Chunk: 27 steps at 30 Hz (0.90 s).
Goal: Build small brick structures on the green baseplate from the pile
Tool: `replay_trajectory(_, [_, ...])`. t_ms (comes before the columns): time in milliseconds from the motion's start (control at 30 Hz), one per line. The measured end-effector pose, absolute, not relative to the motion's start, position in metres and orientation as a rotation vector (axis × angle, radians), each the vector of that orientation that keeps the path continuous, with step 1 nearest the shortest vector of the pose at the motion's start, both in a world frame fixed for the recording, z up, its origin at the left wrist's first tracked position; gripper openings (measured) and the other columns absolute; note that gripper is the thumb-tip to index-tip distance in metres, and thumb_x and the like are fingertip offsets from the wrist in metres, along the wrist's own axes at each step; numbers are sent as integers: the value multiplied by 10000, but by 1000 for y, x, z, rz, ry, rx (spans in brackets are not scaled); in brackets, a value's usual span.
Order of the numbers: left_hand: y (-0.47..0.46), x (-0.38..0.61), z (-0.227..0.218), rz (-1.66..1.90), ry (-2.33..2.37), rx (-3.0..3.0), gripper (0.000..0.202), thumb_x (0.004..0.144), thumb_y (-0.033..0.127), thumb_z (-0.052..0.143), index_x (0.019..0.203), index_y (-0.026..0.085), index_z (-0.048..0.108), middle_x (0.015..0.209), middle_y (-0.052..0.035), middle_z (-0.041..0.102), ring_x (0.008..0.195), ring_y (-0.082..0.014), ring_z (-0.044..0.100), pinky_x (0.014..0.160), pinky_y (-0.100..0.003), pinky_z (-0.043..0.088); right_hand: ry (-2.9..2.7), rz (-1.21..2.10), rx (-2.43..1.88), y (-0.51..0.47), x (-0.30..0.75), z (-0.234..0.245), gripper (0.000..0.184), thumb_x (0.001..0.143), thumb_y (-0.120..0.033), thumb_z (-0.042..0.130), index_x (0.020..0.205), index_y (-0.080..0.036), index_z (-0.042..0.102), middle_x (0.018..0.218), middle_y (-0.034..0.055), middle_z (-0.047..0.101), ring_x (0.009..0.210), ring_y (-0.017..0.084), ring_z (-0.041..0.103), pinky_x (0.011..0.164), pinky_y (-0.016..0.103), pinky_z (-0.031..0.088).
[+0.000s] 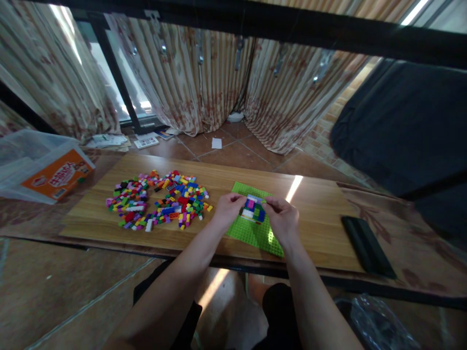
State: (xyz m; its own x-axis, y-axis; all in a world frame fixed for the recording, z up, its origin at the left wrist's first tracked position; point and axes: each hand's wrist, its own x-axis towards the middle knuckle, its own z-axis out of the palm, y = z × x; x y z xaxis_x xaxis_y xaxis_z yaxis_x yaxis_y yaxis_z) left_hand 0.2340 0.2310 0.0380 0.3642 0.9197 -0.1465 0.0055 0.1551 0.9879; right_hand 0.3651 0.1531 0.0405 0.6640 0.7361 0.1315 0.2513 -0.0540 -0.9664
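Observation:
A green baseplate (251,233) lies on the wooden board (314,214) in front of me. A small build of blue, white, pink and green bricks (253,210) stands on it. My left hand (228,209) rests at the build's left side, fingers curled against it. My right hand (282,218) is at its right side, thumb and forefinger pinched at the top of the build; what they pinch is too small to make out. A pile of several loose coloured bricks (160,199) lies to the left of the plate.
A clear plastic box with an orange label (44,170) sits at the far left. A black flat object (367,245) lies at the board's right end. Curtains and a tiled floor with scattered papers (146,141) are beyond the table.

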Motion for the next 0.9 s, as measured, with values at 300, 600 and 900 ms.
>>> replay_trajectory(300, [231,234,35,815,978,1244,126,720,232,613,720,139,699,529,10,569,492,-80,459,483,-191,350,-1161,198,-1807,155,361,44,190,766,-305,588,807,-214,749,904,59,643,749,171,602,711,313,503])
replay_trajectory(600, [230,234,35,811,994,1262,106,708,221,625,706,135,686,576,-1,605,534,-88,494,525,-199,374,-1077,201,-1811,149,361,49,207,726,-369,633,757,-192,735,844,45,631,591,127,568,574,280,469])
replay_trajectory(900, [232,235,30,822,1021,1289,86,687,189,635,718,136,695,648,-14,643,598,-102,533,579,-209,406,-1020,199,-1837,156,361,44,150,658,-353,670,654,-213,723,812,26,648,607,130,570,596,274,482])
